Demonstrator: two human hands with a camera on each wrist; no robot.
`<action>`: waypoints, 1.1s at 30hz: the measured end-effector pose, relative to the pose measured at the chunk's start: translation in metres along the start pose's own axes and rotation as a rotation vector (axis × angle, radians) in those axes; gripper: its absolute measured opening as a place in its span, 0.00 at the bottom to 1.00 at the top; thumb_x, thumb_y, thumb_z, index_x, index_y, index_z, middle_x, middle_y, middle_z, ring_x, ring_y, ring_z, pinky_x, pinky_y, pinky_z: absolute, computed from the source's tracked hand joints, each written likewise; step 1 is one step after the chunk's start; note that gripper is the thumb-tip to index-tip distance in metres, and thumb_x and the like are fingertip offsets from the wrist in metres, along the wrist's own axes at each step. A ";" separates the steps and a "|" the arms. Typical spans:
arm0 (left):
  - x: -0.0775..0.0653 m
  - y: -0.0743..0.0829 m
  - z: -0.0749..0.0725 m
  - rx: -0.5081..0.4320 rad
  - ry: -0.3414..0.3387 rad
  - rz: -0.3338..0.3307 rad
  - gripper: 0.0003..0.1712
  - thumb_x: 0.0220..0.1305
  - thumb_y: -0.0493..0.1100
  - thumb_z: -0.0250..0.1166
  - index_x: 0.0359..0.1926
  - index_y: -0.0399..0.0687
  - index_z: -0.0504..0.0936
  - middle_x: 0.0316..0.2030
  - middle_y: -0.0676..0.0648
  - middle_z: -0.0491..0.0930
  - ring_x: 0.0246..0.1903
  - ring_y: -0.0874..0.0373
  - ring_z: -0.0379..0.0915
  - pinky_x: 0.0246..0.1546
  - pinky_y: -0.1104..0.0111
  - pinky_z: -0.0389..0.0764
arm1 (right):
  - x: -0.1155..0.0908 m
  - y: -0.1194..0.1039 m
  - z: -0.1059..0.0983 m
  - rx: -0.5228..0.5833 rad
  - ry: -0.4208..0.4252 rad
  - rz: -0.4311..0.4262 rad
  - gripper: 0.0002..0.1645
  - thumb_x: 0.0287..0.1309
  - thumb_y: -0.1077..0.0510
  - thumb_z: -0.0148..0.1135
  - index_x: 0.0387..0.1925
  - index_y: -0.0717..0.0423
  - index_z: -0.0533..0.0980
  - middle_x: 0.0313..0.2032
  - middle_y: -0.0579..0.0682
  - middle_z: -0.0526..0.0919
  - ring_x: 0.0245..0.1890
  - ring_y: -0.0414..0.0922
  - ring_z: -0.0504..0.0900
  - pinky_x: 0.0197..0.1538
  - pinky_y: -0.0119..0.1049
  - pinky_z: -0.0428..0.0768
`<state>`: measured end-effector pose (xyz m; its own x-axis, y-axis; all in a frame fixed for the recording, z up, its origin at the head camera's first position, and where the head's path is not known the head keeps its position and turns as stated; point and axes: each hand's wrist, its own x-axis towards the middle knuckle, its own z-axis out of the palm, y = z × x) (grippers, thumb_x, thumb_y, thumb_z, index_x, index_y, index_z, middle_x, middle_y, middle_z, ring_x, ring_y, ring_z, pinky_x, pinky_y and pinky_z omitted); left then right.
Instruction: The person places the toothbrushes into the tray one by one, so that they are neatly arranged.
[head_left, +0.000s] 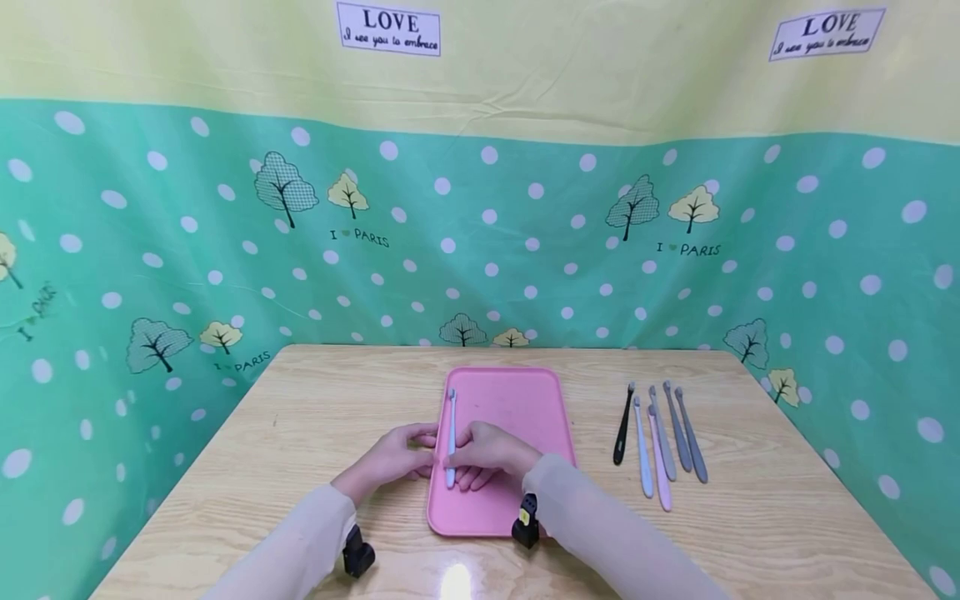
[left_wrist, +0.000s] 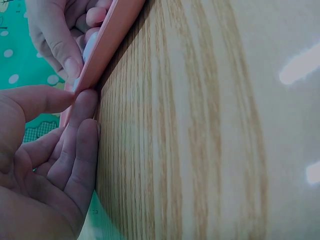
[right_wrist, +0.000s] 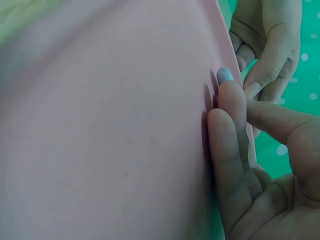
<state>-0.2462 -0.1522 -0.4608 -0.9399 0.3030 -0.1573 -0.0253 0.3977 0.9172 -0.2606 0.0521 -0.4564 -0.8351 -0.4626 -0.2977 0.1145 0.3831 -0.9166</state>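
Observation:
A pink tray (head_left: 517,396) lies on the wooden table. Along its left side, inside the rim, is a pale blue toothbrush (head_left: 452,418), its head pointing away from me. My right hand (head_left: 493,450) reaches over the tray and pinches the toothbrush's handle between thumb and fingers. At the tray's left rim, my left hand (head_left: 393,457) grips the edge, thumb on top and fingers against the outer side. In the right wrist view, the rounded handle end (right_wrist: 225,75) shows past the fingertips; the fingers hide the part they hold.
Right of the tray, several toothbrushes lie loosely side by side: a black one (head_left: 623,425), a pink one (head_left: 660,462), a light blue one (head_left: 643,454) and grey-blue ones (head_left: 692,442). A patterned green curtain (head_left: 487,225) hangs behind the table (head_left: 337,375).

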 end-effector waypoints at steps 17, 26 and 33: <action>0.000 -0.001 0.000 0.002 -0.002 -0.002 0.37 0.62 0.38 0.67 0.71 0.34 0.66 0.52 0.40 0.76 0.34 0.51 0.84 0.35 0.59 0.85 | 0.001 0.000 -0.001 0.002 0.004 0.014 0.20 0.60 0.59 0.70 0.45 0.63 0.69 0.26 0.61 0.85 0.19 0.45 0.85 0.22 0.35 0.84; 0.002 -0.002 0.000 0.006 -0.002 -0.005 0.37 0.63 0.38 0.67 0.71 0.34 0.66 0.52 0.40 0.76 0.34 0.52 0.84 0.35 0.60 0.85 | 0.002 -0.001 -0.002 -0.001 0.004 0.010 0.20 0.60 0.59 0.69 0.47 0.64 0.69 0.26 0.62 0.85 0.19 0.45 0.85 0.23 0.36 0.84; 0.003 -0.003 -0.001 0.004 -0.007 -0.004 0.37 0.63 0.38 0.67 0.71 0.35 0.66 0.52 0.40 0.76 0.34 0.52 0.84 0.35 0.62 0.85 | 0.001 -0.003 -0.002 -0.011 0.016 0.017 0.20 0.60 0.58 0.70 0.46 0.63 0.69 0.26 0.62 0.85 0.19 0.45 0.85 0.23 0.36 0.84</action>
<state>-0.2493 -0.1532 -0.4637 -0.9374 0.3072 -0.1638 -0.0280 0.4026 0.9150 -0.2628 0.0522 -0.4539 -0.8416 -0.4433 -0.3087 0.1229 0.3993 -0.9085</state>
